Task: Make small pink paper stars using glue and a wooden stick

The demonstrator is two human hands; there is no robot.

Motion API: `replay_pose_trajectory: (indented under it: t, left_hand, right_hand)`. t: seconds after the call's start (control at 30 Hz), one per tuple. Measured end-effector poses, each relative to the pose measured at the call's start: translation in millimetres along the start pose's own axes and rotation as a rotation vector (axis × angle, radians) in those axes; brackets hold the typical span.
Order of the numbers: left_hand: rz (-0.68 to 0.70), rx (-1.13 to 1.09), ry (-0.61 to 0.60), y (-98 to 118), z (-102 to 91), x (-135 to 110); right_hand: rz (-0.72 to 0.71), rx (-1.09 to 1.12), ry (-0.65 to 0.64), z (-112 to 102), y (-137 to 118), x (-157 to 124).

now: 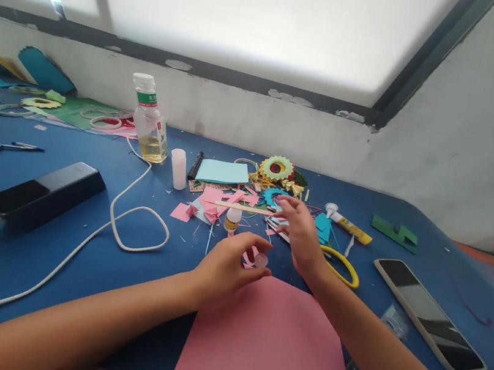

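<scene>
My left hand (228,262) is curled above the far edge of a pink paper sheet (267,342). Between its thumb and forefinger is a small translucent round piece (260,260), its exact kind unclear. My right hand (299,233) hovers over the paper scraps, fingers apart and slightly bent, holding nothing visible. Just beyond my left hand stands a small bottle with a yellow label (232,220). A flat wooden stick (246,208) lies behind it, its right end near my right fingers. Pink paper scraps (212,196) are scattered around.
On the left are a black power bank (46,189) with a white cable (115,215) and a clear bottle (151,127). A white tube (179,168) stands midway. To the right lie a yellow glue tube (352,228), a yellow ring (346,268) and a phone (429,314).
</scene>
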State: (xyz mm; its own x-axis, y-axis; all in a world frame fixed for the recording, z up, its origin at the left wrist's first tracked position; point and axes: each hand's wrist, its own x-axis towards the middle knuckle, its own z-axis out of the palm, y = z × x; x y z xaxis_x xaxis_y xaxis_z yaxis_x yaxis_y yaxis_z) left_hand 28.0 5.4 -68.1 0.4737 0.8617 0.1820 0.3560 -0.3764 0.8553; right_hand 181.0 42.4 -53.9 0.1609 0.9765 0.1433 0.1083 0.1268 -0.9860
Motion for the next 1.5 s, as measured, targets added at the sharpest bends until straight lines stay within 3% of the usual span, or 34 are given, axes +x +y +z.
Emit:
replay_pose_trajectory:
  t: [0.1,0.3,0.5,0.7,0.97,1.13,1.37,1.5]
  left_hand:
    - [-0.027,-0.135,0.032,9,-3.3,-3]
    - [-0.150,-0.688,0.035,26,-7.8,-8]
    - [-0.222,-0.990,-0.036,31,-6.9,-10]
    - [-0.269,-1.125,-0.104,34,-7.9,-13]
    - [-0.234,-1.124,-0.199,35,-8.4,-14]
    - [-0.151,-1.058,-0.187,36,-8.2,-14]
    - [0.172,-0.629,0.021,34,-7.2,-18]
    - [0.375,-0.430,0.081,32,-4.3,-18]
  right_hand:
    - [-0.145,-0.033,0.094,-17,-6,-25]
    - [-0.217,-0.072,-0.129,-26,-14,-74]
    - [-0.293,-0.016,-0.208,-22,-17,-82]
    - [-0.361,0.012,-0.197,-24,-16,-86]
    - [-0.449,-0.058,-0.191,-26,-22,-91]
    - [-0.518,-0.073,-0.225,-30,-20,-92]
    - [-0.622,-0.253,-0.230,-39,-33,-91]
    - [-0.613,-0.355,-0.258,-38,-40,-92]
